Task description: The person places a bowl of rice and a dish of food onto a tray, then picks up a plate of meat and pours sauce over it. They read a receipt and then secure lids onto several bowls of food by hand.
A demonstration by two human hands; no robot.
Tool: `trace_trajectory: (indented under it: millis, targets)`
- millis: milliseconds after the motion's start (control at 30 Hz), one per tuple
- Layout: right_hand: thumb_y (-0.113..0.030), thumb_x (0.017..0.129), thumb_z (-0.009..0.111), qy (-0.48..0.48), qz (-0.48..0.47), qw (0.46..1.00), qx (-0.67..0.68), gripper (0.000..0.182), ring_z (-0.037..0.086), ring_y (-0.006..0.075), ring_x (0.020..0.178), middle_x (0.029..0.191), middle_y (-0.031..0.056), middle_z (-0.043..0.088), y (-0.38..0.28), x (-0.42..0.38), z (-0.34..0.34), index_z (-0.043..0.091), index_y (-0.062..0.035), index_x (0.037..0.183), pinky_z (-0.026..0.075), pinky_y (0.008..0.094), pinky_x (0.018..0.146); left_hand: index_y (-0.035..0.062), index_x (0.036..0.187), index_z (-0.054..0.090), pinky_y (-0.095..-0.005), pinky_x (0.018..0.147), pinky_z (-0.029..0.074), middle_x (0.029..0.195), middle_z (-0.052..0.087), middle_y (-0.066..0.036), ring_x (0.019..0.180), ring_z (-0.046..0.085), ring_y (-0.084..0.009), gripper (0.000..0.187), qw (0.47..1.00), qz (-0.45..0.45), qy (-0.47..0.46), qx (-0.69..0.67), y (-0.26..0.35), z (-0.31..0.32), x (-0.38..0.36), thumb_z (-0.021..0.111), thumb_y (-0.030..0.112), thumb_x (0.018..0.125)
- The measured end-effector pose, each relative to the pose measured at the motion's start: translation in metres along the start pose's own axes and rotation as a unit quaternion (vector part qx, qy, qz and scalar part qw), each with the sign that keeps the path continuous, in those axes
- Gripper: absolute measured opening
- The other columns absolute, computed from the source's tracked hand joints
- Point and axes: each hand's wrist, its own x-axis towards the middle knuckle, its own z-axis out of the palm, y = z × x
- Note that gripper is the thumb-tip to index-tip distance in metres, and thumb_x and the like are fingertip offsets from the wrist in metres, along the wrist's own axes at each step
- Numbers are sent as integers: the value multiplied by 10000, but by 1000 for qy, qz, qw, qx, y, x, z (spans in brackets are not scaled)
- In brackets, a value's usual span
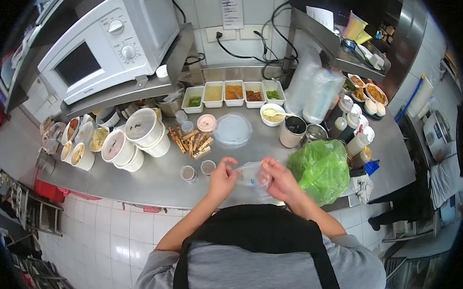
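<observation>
Both hands meet over the front edge of the steel counter (155,181), each pinching one side of a small clear plastic bag (251,173). The left hand (222,180) grips the bag's left edge with thumb and fingers closed on it; the right hand (280,179) grips the right edge the same way. The bag hangs between them, stretched slightly, with the left hand at its 9 o'clock and the right at its 3 o'clock.

At 3 o'clock from the right hand, just beside it, sits one bulging green plastic bag (321,170). At 10 o'clock from the left hand stand two small cups (197,170). Further out at 12 o'clock lies one round clear lid (232,130), and beyond it a row of five rectangular tubs (233,93) of toppings. At 10 o'clock a pile of wooden sticks (192,141) lies beside stacked white bowls (143,130).
</observation>
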Motion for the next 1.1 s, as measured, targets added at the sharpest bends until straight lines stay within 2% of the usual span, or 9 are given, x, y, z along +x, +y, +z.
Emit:
trace_trajectory:
  millis: [233, 333, 433, 533, 667, 800, 867, 967, 1100]
  targets:
    - [20, 786, 602, 165, -257, 728, -614, 369, 567, 196, 613, 760, 48, 622, 24, 21, -41, 569, -71, 1142, 472, 333, 624, 98, 1161, 447, -257, 615, 443, 742, 530, 1, 663, 516, -100, 410, 888, -58, -110, -442, 19, 4, -18, 584, -44, 802]
    - [9, 794, 620, 12, 105, 994, 40, 441, 575, 200, 641, 719, 96, 569, 4, 7, -1, 533, -60, 1220, 470, 301, 616, 99, 1160, 436, -268, 617, 459, 773, 544, -9, 670, 533, -111, 436, 985, -6, 10, -175, -34, 10, -3, 581, -73, 786]
    - [-8, 791, 634, -66, 55, 983, -162, 534, 573, 183, 632, 734, 104, 583, 11, 0, 22, 500, -80, 1302, 471, 302, 617, 90, 1140, 415, -265, 597, 468, 816, 563, -28, 701, 559, -114, 457, 966, -35, 68, -248, -66, 11, 4, 607, -85, 763]
    - [7, 801, 635, 138, -83, 728, -666, 617, 579, 154, 638, 762, 40, 610, 35, 29, -24, 429, -72, 1378, 480, 293, 648, 93, 1140, 413, -249, 568, 457, 805, 558, -34, 669, 556, -120, 497, 891, -73, -72, -442, -22, 0, -21, 605, -112, 730]
    - [30, 789, 624, 8, 163, 983, 80, 619, 585, 179, 637, 814, 65, 618, 25, 16, 11, 454, -124, 1364, 487, 309, 644, 99, 1184, 410, -271, 610, 474, 826, 573, -44, 704, 575, -131, 537, 944, -130, 26, -303, -44, -9, -22, 574, -142, 732]
    - [117, 790, 556, -70, 65, 940, -328, 672, 606, 184, 780, 937, 77, 622, 34, 10, 31, 395, -108, 1402, 494, 318, 704, 100, 1177, 409, -289, 607, 483, 835, 580, -43, 694, 574, -132, 542, 876, -134, 127, -446, -55, -6, -28, 623, -100, 721]
    - [156, 772, 533, 66, -78, 698, -709, 746, 592, 157, 771, 960, 55, 611, 59, 33, -7, 339, -123, 1436, 491, 318, 697, 100, 1176, 407, -296, 615, 489, 843, 583, -49, 711, 580, -147, 540, 845, -118, -36, -520, -24, -15, -44, 612, -97, 718]
    - [125, 756, 547, 87, 44, 950, -297, 760, 559, 137, 726, 901, 48, 607, 75, 38, -15, 333, -138, 1436, 470, 321, 646, 97, 1187, 399, -305, 663, 495, 854, 587, -55, 756, 586, -158, 541, 923, -134, 33, -359, -37, -16, -44, 599, -107, 727]
    - [46, 765, 571, -102, 134, 966, -195, 486, 565, 154, 684, 852, 56, 606, 51, 12, 38, 579, -131, 1218, 467, 343, 615, 127, 1196, 391, -293, 651, 491, 898, 531, -75, 732, 563, -144, 576, 961, -122, 235, -78, -82, -21, -42, 592, -122, 717]
